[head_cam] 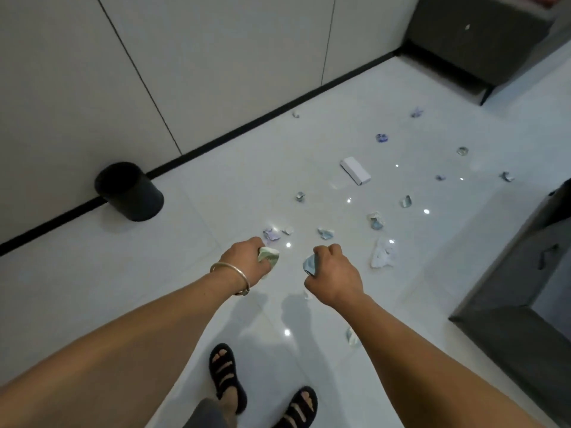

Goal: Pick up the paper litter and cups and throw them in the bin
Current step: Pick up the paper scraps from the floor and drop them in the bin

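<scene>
Two wads in hand, one per side. Your left hand has its fingers curled round a green-white paper wad; your right hand grips a blue-grey paper wad the same way. Both hands are held out over the floor, clear of it, so the loads are lifted, not resting. Judgement: filling both hands before walking saves a trip.

The bin stands against the baseboard to your left, mouth open, well apart from both hands; neither wad is over it yet.

Litter is scattered ahead and to the right: a purple scrap just beyond the left hand, a white crumpled sheet near the right hand, a white box farther out, small scraps beyond. Cannot tell which pieces, if any, are cups.

Task looks early: most of the litter lies on the floor. The next move calls for a turn left to the bin and letting go of both wads above its mouth.
</scene>
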A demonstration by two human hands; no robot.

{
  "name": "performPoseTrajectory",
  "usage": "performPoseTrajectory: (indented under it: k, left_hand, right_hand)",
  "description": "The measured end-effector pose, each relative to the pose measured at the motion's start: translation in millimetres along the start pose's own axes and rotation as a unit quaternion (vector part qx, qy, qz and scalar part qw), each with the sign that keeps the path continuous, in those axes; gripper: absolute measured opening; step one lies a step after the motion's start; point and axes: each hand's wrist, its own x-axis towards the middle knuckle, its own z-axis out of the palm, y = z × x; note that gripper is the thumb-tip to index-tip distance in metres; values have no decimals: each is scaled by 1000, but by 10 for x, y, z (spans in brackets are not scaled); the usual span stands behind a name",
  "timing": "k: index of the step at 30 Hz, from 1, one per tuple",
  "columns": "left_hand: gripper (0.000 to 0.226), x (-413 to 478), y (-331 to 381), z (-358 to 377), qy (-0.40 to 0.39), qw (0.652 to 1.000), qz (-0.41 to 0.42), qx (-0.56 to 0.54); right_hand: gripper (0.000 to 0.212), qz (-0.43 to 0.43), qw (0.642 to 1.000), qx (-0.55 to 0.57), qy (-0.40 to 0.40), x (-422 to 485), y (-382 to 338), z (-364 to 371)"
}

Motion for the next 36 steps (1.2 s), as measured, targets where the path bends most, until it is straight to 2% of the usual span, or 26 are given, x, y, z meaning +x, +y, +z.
performPoseTrajectory:
  k: [7,12,19,26,30,36]
  left_hand:
    - [27,-211,-1166,-886,73,992,-99,-37]
    - [26,-148,-2141,-1489,104,984,-135,-61]
    - [24,-57,-3332,-2376,126,973,-182,-63]
    - [23,473,-3978,-2940,129,969,-199,-64]
    - [14,958,-4261,-3263,140,968,-202,-60]
    - [14,1744,-4699,-3912,142,960,-235,-50]
  right_hand:
    - [53,-106,994,-29,-16,355,-1367,65]
    - [49,-156,986,-55,-25,723,-2524,265]
    - [56,-209,976,-54,-40,1247,-4003,546]
    - [58,-221,972,-67,-53,1939,-4755,643]
    - [61,-229,970,-68,-51,2602,-5193,621]
    - [60,-251,964,-52,-70,3543,-5933,554]
